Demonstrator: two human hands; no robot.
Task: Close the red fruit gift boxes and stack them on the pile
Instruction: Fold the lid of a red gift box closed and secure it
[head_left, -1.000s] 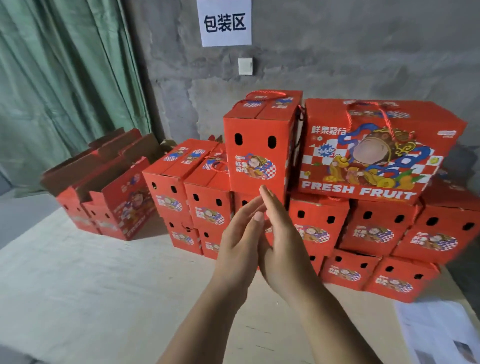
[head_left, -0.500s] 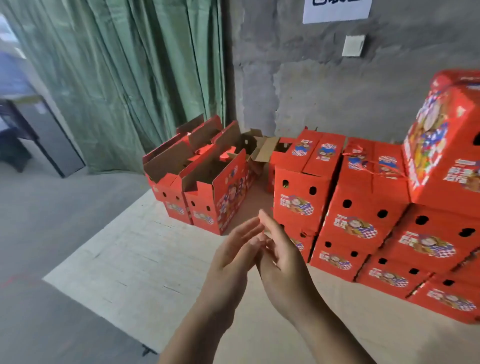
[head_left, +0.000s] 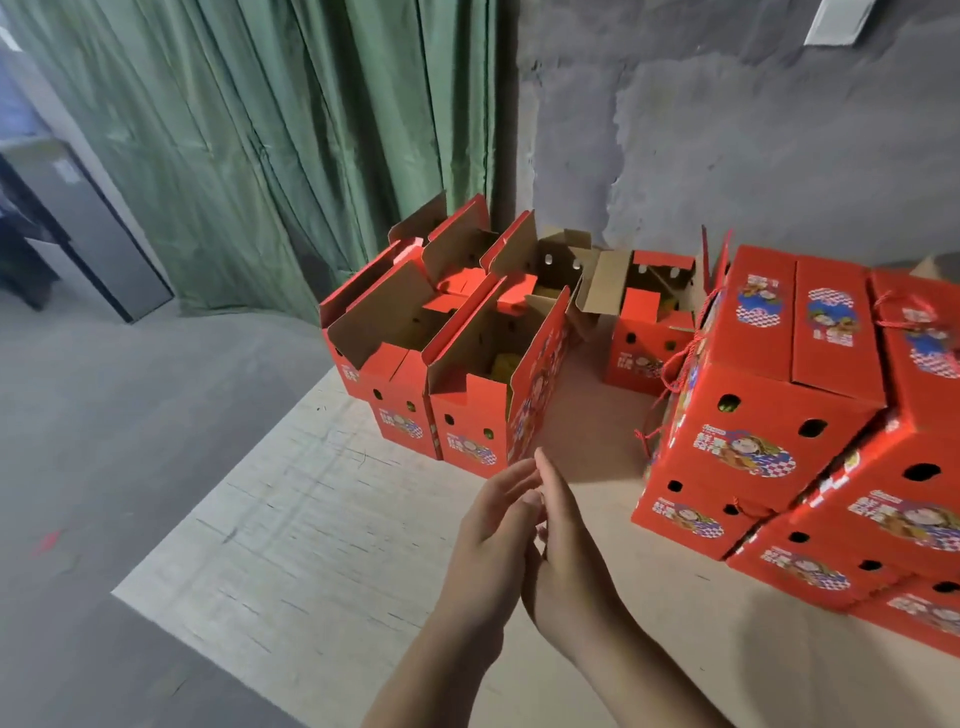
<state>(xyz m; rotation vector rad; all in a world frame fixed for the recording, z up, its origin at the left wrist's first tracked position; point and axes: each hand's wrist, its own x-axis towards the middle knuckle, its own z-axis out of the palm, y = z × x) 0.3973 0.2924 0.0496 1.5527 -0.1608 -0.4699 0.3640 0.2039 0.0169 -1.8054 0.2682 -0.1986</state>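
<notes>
A: What takes up most of the view?
B: A pale wooden board (head_left: 322, 545) on grey concrete floor, with a green curtain (head_left: 270, 135) behind.
A: And the boxes?
B: The pile of closed red cardboard fruit gift boxes (head_left: 810, 415) fills the right. The open red boxes with raised flaps (head_left: 457, 364) stand at the board's far edge, well apart from both hands.
A: The hands?
B: The left hand (head_left: 493, 525) and right hand (head_left: 566, 551) meet in front, fingers straight and relaxed, grasping nothing.

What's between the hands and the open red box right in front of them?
Nothing: the head view shows only bare board between the hands and the nearest open box.
</notes>
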